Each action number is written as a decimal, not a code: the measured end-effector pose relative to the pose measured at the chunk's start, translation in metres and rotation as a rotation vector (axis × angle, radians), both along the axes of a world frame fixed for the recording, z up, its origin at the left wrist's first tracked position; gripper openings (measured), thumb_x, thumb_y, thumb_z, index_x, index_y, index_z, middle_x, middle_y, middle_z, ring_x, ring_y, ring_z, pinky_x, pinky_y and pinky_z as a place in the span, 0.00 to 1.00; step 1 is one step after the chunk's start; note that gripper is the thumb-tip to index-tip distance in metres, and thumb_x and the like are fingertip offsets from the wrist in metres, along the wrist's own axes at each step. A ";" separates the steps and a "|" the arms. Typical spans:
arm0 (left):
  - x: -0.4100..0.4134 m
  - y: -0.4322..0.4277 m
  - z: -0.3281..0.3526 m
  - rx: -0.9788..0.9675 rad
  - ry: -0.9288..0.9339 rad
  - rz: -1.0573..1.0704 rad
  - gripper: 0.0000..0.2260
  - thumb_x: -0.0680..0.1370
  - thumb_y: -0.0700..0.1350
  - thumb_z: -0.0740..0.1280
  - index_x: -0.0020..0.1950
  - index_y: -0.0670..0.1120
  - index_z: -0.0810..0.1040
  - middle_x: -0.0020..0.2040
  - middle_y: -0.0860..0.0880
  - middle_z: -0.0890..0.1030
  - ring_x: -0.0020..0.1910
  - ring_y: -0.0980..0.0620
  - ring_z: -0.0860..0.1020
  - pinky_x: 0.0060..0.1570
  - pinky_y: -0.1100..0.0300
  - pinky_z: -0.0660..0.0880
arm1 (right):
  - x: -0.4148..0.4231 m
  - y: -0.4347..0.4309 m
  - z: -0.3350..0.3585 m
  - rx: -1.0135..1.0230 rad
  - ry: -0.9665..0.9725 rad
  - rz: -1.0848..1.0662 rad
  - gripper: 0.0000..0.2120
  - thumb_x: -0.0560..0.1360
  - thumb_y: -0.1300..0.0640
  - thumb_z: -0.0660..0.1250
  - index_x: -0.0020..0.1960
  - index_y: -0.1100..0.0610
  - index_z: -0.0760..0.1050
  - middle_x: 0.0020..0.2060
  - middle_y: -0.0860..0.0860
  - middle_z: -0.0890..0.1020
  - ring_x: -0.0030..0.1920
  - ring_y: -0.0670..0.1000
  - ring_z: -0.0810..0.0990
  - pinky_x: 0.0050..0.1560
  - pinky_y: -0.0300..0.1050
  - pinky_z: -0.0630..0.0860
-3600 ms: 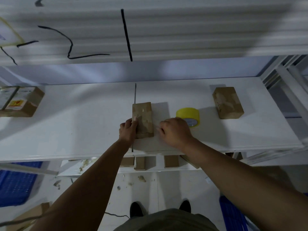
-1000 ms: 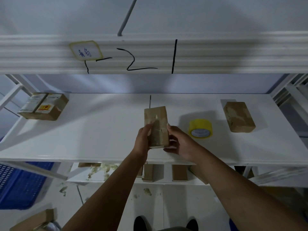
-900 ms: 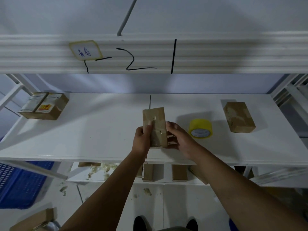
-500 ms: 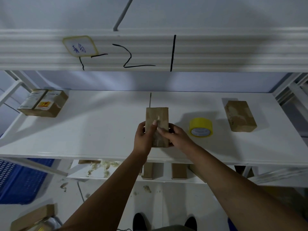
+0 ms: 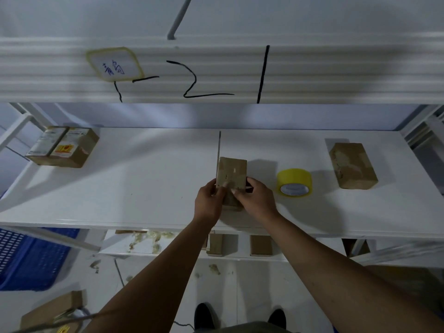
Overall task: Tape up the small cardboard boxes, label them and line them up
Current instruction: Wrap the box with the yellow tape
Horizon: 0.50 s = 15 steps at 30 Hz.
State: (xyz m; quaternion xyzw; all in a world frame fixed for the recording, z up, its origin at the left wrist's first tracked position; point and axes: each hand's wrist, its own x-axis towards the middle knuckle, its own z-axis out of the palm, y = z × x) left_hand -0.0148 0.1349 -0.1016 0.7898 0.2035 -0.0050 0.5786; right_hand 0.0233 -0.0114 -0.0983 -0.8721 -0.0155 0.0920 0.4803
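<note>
A small brown cardboard box point(image 5: 231, 173) is held at the middle of the white shelf point(image 5: 144, 188), its long side running away from me. My left hand point(image 5: 208, 203) grips its near left side. My right hand point(image 5: 255, 200) grips its near right side, with fingers on the top face. A yellow tape roll point(image 5: 294, 181) lies just right of my right hand. Another plain brown box point(image 5: 352, 165) lies at the right end of the shelf. Two labelled boxes point(image 5: 63, 146) stand together at the far left.
An upper shelf beam point(image 5: 312, 70) with black marker lines and a paper tag point(image 5: 114, 64) overhangs the work area. A lower shelf holds more small boxes point(image 5: 260, 245). A blue crate point(image 5: 31, 258) stands on the floor at left, near another box point(image 5: 51, 311).
The box was lifted off the shelf and turned in both hands. My right hand has moved from its side up over the near top face.
</note>
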 end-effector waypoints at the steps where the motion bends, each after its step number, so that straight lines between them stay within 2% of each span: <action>1: 0.002 0.002 -0.004 0.104 0.024 -0.017 0.21 0.82 0.65 0.63 0.67 0.54 0.82 0.56 0.51 0.85 0.56 0.49 0.83 0.54 0.53 0.81 | 0.000 0.001 -0.001 -0.012 0.003 0.000 0.17 0.76 0.46 0.75 0.63 0.50 0.83 0.54 0.46 0.86 0.53 0.48 0.84 0.50 0.39 0.77; 3: 0.005 0.006 -0.015 0.292 0.103 -0.051 0.27 0.80 0.71 0.60 0.69 0.56 0.81 0.62 0.47 0.80 0.63 0.44 0.77 0.62 0.45 0.78 | 0.001 0.001 -0.003 -0.041 0.005 0.001 0.17 0.76 0.46 0.74 0.63 0.50 0.83 0.55 0.46 0.87 0.52 0.48 0.84 0.45 0.35 0.75; 6: 0.006 0.010 -0.019 0.322 0.172 -0.089 0.31 0.76 0.74 0.58 0.68 0.56 0.81 0.61 0.45 0.78 0.63 0.41 0.75 0.64 0.42 0.76 | 0.001 -0.001 0.000 -0.077 -0.002 0.021 0.18 0.77 0.45 0.74 0.64 0.50 0.83 0.56 0.44 0.86 0.49 0.46 0.82 0.39 0.28 0.70; 8: 0.006 0.012 -0.020 0.321 0.167 -0.098 0.37 0.72 0.79 0.54 0.66 0.56 0.82 0.57 0.46 0.79 0.60 0.42 0.77 0.61 0.42 0.77 | 0.002 -0.003 -0.002 -0.077 0.000 0.036 0.18 0.77 0.45 0.74 0.64 0.50 0.83 0.56 0.45 0.86 0.50 0.47 0.83 0.42 0.31 0.73; 10: 0.007 0.014 -0.021 0.287 0.154 -0.103 0.41 0.70 0.82 0.53 0.68 0.56 0.80 0.58 0.46 0.81 0.61 0.42 0.78 0.60 0.42 0.78 | 0.003 -0.004 -0.003 -0.087 0.002 0.042 0.21 0.76 0.42 0.74 0.65 0.51 0.82 0.59 0.47 0.86 0.54 0.51 0.84 0.51 0.41 0.79; 12: 0.006 0.014 -0.019 0.250 0.169 -0.066 0.44 0.71 0.80 0.55 0.77 0.53 0.72 0.66 0.44 0.78 0.67 0.42 0.77 0.65 0.41 0.77 | 0.004 -0.007 -0.004 -0.134 -0.011 0.042 0.27 0.75 0.39 0.74 0.68 0.51 0.80 0.63 0.49 0.83 0.56 0.54 0.84 0.57 0.47 0.80; 14: 0.003 0.011 -0.012 0.409 0.085 -0.039 0.39 0.77 0.74 0.57 0.81 0.51 0.65 0.70 0.45 0.75 0.69 0.44 0.73 0.67 0.44 0.75 | 0.006 -0.013 0.000 -0.135 -0.044 0.039 0.26 0.75 0.41 0.75 0.69 0.53 0.79 0.63 0.47 0.82 0.53 0.53 0.84 0.56 0.46 0.79; 15: 0.002 0.009 -0.007 0.535 -0.015 -0.040 0.35 0.80 0.69 0.57 0.81 0.50 0.66 0.69 0.46 0.76 0.67 0.45 0.73 0.66 0.46 0.75 | 0.007 -0.017 0.003 -0.102 -0.062 0.034 0.24 0.76 0.45 0.75 0.68 0.53 0.79 0.63 0.46 0.82 0.49 0.52 0.84 0.54 0.45 0.79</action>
